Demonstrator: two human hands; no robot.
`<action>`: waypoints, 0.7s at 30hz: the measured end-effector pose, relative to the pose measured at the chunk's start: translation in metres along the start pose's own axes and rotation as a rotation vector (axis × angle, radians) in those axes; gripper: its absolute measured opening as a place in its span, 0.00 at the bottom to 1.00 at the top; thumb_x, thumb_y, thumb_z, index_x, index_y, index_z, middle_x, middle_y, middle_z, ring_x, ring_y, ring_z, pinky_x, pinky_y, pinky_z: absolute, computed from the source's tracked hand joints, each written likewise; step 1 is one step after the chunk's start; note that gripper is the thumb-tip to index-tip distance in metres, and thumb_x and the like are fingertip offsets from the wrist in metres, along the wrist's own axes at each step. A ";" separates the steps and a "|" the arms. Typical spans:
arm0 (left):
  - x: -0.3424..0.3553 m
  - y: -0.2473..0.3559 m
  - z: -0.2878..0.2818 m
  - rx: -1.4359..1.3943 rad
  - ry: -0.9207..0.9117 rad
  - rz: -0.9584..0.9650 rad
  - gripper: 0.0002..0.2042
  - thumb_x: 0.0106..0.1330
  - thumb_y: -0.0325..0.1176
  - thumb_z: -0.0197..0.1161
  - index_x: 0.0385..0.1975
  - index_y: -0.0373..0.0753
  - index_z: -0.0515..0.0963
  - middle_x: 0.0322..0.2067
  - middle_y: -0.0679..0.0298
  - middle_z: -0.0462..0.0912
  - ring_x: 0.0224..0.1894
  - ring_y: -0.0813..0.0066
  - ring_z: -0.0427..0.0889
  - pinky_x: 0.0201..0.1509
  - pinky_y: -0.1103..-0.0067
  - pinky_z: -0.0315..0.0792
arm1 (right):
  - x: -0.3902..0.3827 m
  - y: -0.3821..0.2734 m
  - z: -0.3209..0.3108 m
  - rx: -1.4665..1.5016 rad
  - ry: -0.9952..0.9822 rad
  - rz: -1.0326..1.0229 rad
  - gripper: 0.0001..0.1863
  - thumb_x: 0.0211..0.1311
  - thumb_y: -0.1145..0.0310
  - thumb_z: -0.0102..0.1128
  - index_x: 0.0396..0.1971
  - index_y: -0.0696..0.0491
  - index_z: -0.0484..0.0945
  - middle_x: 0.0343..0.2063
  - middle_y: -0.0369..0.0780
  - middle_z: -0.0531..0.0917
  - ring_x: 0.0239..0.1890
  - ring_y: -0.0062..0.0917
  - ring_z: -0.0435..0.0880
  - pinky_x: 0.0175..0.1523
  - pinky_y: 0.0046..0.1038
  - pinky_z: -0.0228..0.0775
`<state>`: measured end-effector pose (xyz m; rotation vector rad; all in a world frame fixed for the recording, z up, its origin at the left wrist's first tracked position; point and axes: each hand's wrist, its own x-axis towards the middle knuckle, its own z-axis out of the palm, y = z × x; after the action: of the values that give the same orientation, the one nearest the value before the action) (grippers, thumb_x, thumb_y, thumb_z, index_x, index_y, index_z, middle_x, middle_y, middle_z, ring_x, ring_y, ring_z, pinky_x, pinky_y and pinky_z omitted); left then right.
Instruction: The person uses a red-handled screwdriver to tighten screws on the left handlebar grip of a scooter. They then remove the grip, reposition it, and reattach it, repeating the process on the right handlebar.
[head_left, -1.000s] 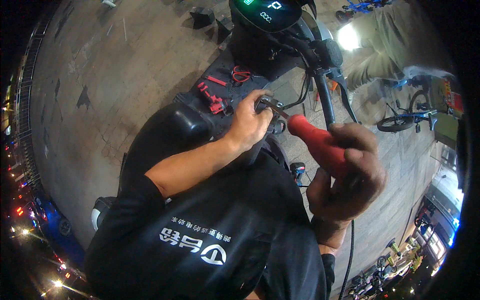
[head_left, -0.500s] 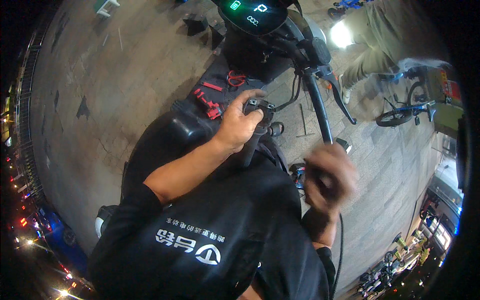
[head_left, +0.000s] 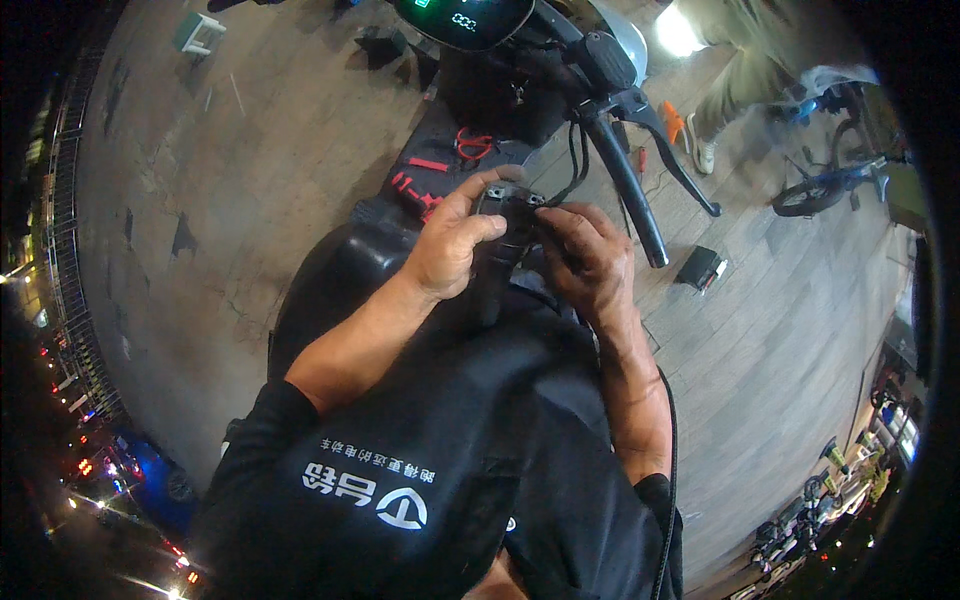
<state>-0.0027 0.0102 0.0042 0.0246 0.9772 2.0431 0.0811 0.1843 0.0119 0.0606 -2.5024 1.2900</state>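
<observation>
under bright lamplight, we clasp a dark fitting [head_left: 517, 218] in our left hand [head_left: 445, 250], thumb on its near face, fingers reaching around its far side, two small metal pieces [head_left: 496, 191] on top. our right hand [head_left: 592, 258] bends its fingers in at the fitting's right edge; we cannot tell whether they pinch anything. beyond the grip to the right, a black handlebar [head_left: 625, 190] and brake lever [head_left: 672, 150] slant past a dark cable [head_left: 580, 165]. just past our left hand, a red-handled tool [head_left: 473, 152] and red strip [head_left: 428, 163] lie on the footboard [head_left: 512, 154]. well right of the grip, a black box [head_left: 698, 268] sits on the paving [head_left: 780, 300], another person's leg [head_left: 745, 100] beyond.
</observation>
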 end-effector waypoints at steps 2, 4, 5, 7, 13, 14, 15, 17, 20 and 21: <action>-0.001 0.001 0.001 0.095 0.008 0.043 0.23 0.63 0.19 0.49 0.60 0.35 0.66 0.48 0.61 0.76 0.49 0.77 0.76 0.58 0.78 0.69 | 0.000 -0.001 0.002 -0.002 0.014 -0.008 0.17 0.47 0.83 0.64 0.40 0.55 0.80 0.36 0.44 0.82 0.34 0.35 0.84 0.36 0.30 0.76; -0.001 -0.001 0.001 0.149 0.024 0.061 0.23 0.64 0.20 0.49 0.61 0.35 0.66 0.48 0.62 0.76 0.49 0.78 0.75 0.58 0.79 0.68 | 0.001 -0.001 0.002 -0.015 0.019 -0.044 0.17 0.47 0.82 0.65 0.40 0.55 0.79 0.35 0.44 0.82 0.33 0.36 0.84 0.36 0.30 0.76; -0.001 -0.002 0.000 0.155 0.038 0.057 0.22 0.64 0.20 0.49 0.61 0.35 0.66 0.48 0.62 0.76 0.48 0.78 0.75 0.58 0.79 0.68 | 0.001 -0.001 0.003 -0.021 0.020 -0.062 0.17 0.47 0.82 0.65 0.40 0.55 0.79 0.34 0.44 0.82 0.33 0.36 0.83 0.35 0.30 0.76; -0.002 -0.005 0.002 0.187 0.057 0.062 0.22 0.65 0.21 0.48 0.61 0.35 0.65 0.47 0.63 0.76 0.48 0.79 0.74 0.57 0.80 0.68 | -0.002 0.001 0.005 -0.043 0.007 -0.049 0.17 0.47 0.82 0.65 0.40 0.55 0.79 0.34 0.44 0.81 0.32 0.37 0.83 0.35 0.31 0.75; -0.002 -0.008 0.008 0.302 0.097 0.125 0.19 0.67 0.22 0.49 0.58 0.35 0.66 0.46 0.65 0.75 0.48 0.80 0.73 0.55 0.81 0.69 | -0.001 0.004 0.009 -0.040 0.030 -0.081 0.17 0.46 0.79 0.66 0.40 0.53 0.77 0.32 0.42 0.81 0.32 0.38 0.81 0.36 0.35 0.74; -0.001 -0.009 0.007 0.323 0.102 0.128 0.19 0.67 0.22 0.49 0.58 0.35 0.66 0.46 0.65 0.75 0.48 0.80 0.73 0.55 0.81 0.69 | 0.000 0.004 0.009 -0.041 0.032 -0.082 0.17 0.46 0.79 0.66 0.40 0.53 0.77 0.32 0.42 0.81 0.32 0.38 0.81 0.36 0.35 0.74; 0.000 -0.009 0.007 0.345 0.107 0.131 0.18 0.67 0.22 0.49 0.58 0.35 0.67 0.45 0.65 0.75 0.48 0.80 0.73 0.55 0.81 0.69 | 0.000 0.004 0.009 -0.039 0.038 -0.085 0.17 0.46 0.80 0.65 0.39 0.54 0.77 0.32 0.43 0.81 0.32 0.38 0.82 0.35 0.33 0.74; 0.002 -0.008 0.004 0.449 0.099 0.130 0.18 0.67 0.22 0.49 0.58 0.35 0.67 0.45 0.65 0.75 0.48 0.80 0.73 0.56 0.81 0.68 | -0.001 0.005 0.009 -0.037 0.050 -0.090 0.16 0.47 0.82 0.64 0.39 0.56 0.78 0.31 0.44 0.81 0.31 0.37 0.82 0.34 0.31 0.75; 0.003 -0.004 0.009 0.368 0.070 0.096 0.19 0.67 0.22 0.50 0.58 0.35 0.66 0.46 0.65 0.75 0.48 0.80 0.73 0.57 0.81 0.68 | -0.003 0.005 0.010 0.024 0.066 -0.018 0.15 0.48 0.82 0.63 0.38 0.56 0.78 0.31 0.44 0.81 0.31 0.37 0.82 0.35 0.30 0.74; 0.002 -0.002 0.011 0.303 0.058 0.080 0.19 0.67 0.22 0.49 0.58 0.35 0.66 0.46 0.64 0.75 0.48 0.80 0.73 0.57 0.81 0.68 | -0.004 0.004 0.011 0.026 0.062 -0.008 0.14 0.49 0.82 0.63 0.38 0.56 0.78 0.31 0.44 0.81 0.31 0.36 0.83 0.35 0.30 0.74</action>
<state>0.0012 0.0190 0.0094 0.1677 1.3339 1.9584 0.0807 0.1774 0.0013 0.0362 -2.4309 1.3014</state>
